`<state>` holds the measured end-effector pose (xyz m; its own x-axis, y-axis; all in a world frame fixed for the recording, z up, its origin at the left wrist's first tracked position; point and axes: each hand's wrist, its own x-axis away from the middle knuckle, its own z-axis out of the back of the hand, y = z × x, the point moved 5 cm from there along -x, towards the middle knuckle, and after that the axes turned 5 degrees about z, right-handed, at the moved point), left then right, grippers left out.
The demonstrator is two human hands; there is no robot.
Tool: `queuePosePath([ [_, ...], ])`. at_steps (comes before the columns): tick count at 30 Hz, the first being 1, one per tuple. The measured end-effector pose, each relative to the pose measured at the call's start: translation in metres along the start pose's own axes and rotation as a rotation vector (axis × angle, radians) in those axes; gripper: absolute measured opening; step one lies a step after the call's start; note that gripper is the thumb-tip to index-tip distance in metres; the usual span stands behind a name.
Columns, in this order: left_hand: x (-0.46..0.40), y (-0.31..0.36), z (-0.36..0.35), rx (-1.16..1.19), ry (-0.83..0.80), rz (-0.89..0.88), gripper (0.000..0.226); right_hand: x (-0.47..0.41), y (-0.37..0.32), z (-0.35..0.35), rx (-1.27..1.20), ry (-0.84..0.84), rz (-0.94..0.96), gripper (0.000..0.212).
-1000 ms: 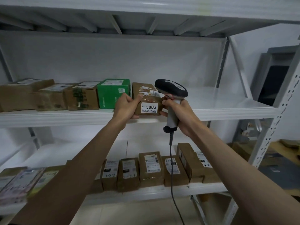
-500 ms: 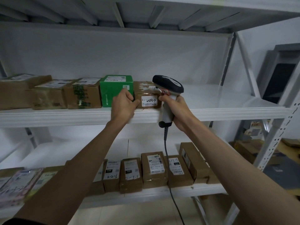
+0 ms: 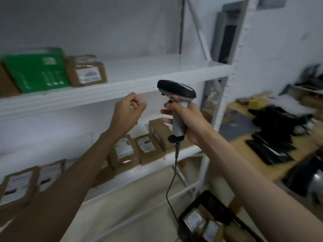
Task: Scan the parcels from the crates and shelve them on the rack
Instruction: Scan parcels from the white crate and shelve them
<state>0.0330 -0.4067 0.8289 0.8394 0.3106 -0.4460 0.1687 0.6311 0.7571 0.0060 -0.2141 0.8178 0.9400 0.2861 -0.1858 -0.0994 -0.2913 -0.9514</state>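
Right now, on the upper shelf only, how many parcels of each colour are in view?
Green: 1, the green parcel.
Brown: 2, the labelled brown parcel beside it and a cut-off brown parcel at the frame's left edge.
Total: 3.
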Motion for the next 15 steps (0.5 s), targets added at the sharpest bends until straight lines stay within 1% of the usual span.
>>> queuePosePath([
  [1,0.007,0.003,-0.027,0.003,-0.092,0.010,0.019,0.011,0.003,0.024,0.013,0.039,-0.017,0.021],
  [4,0.039,0.011,-0.110,0.009,-0.372,0.048,0.016,0.051,0.014,0.101,0.045,0.178,-0.074,0.009],
  [5,0.052,0.014,-0.136,0.021,-0.453,0.054,0.014,0.067,0.018,0.127,0.049,0.226,-0.098,0.009],
  [10,0.134,0.034,-0.256,-0.024,-0.809,0.062,0.015,0.163,0.046,0.245,0.022,0.475,-0.247,0.017],
  [12,0.172,0.042,-0.296,-0.044,-0.924,0.072,0.016,0.207,0.059,0.285,-0.016,0.563,-0.292,0.020],
  [15,0.234,0.053,-0.349,-0.083,-1.079,0.079,0.011,0.279,0.077,0.340,-0.042,0.689,-0.363,0.028],
])
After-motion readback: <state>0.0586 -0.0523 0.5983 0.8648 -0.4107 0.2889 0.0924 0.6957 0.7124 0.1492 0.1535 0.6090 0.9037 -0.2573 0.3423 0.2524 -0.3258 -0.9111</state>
